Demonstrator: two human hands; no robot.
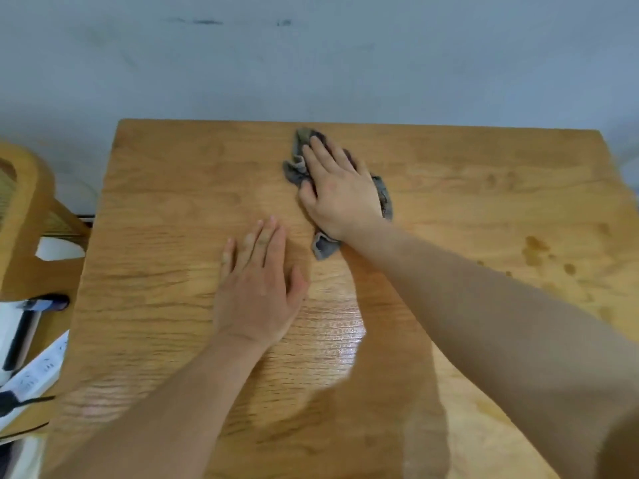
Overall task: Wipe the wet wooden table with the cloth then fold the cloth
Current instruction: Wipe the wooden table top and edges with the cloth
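Overhead, a wooden table point(173, 209) has bare room toward nine o'clock; droplets point(539, 250) lie near its three o'clock edge. Right hand point(340, 188) presses flat, fingers spread, on a crumpled grey cloth point(383, 193) near twelve o'clock. Left hand point(257, 288) rests open, palm down, centrally.

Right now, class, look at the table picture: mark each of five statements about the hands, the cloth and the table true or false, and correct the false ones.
1. The right hand presses the cloth on the table. True.
2. The cloth is neatly folded. False: it lies crumpled under the hand.
3. The left hand lies flat on the bare wood. True.
4. Dark wet spots show to the right of the right arm. True.
5. The cloth lies at the near edge of the table. False: it lies towards the far edge, by the wall.
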